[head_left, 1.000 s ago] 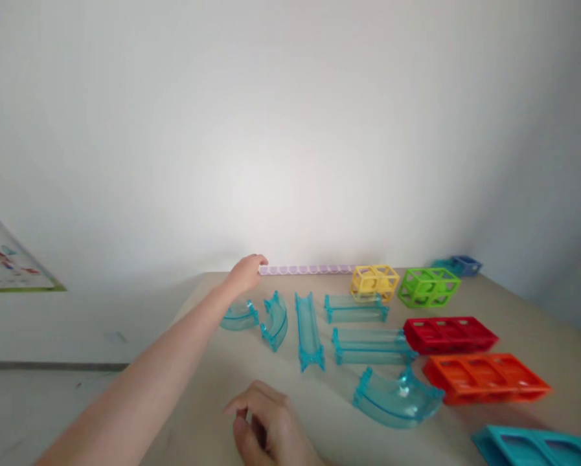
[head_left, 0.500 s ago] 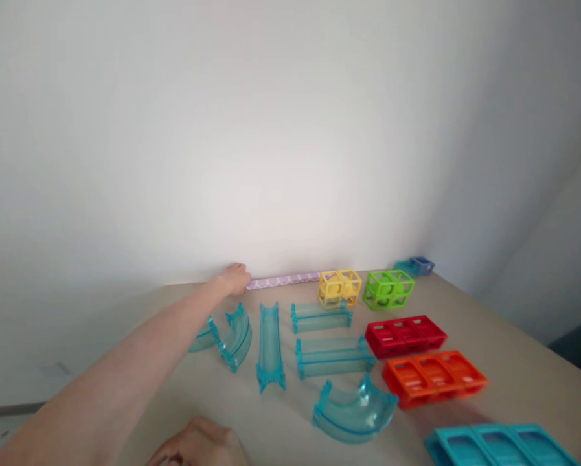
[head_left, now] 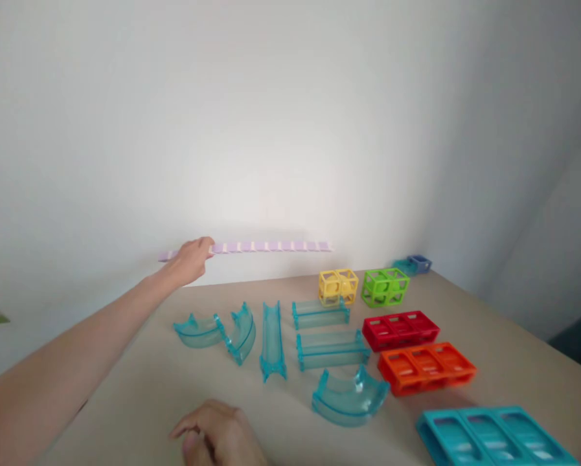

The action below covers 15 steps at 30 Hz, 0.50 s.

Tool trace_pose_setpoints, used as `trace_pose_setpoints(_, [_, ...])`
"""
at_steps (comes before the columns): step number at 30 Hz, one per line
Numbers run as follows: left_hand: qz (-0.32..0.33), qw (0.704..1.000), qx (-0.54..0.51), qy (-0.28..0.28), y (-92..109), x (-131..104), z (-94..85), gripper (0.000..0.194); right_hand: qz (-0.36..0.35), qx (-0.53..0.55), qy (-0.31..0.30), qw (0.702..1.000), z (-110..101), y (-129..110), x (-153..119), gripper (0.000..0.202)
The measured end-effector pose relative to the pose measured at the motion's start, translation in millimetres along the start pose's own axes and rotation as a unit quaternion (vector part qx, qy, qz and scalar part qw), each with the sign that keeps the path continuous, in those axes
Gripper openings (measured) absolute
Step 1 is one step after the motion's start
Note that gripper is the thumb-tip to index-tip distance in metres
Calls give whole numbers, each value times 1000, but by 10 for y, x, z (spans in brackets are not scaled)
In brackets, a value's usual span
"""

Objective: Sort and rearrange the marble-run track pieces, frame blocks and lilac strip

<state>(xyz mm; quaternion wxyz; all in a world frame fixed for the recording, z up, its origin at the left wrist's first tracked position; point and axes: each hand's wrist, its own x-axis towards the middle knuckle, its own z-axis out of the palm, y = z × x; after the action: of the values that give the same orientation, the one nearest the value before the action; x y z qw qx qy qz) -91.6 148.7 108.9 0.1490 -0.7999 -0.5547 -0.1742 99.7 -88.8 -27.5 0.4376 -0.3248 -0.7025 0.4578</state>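
Observation:
My left hand (head_left: pixel 191 259) reaches across to the wall, with its fingers closed on a long, thin purple-and-white strip (head_left: pixel 271 247). The strip is level, raised above the table's back edge. Low in the view, my right hand (head_left: pixel 222 430) hovers over or rests on the near table, loosely curled, thumb and forefinger apart, with nothing visible in it. Between the hands lie clear teal track pieces: a straight one (head_left: pixel 273 340), two crosswise ones (head_left: pixel 322 312) (head_left: pixel 333 351), a near curved one (head_left: pixel 351 398), and two curved ones (head_left: pixel 199 331) (head_left: pixel 241 333) at left.
Yellow (head_left: pixel 338 287) and green (head_left: pixel 386 287) open-frame blocks stand at the back. Red (head_left: pixel 401 330), orange (head_left: pixel 427 367) and blue (head_left: pixel 497 435) three-section frames run down the right. A small dark-blue block (head_left: pixel 420 263) sits in the far corner of the table (head_left: pixel 513 382), against the wall.
My left hand has lifted the purple-and-white strip off the back of the table, moving up and left. My right hand has shifted slightly right and up, its thumb and forefinger now showing.

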Motion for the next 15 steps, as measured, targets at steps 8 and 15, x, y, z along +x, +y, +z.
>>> trace_pose_setpoints(8, [-81, 959, -71, 263, 178, -1077, 34, 23, 134, 381, -16, 914, 100, 220, 248, 78])
trace_pose_setpoints(15, [-22, 910, -175, 376, 610, -1506, 325, 20, 239, 520, -115, 812, -119, 200, 342, 81])
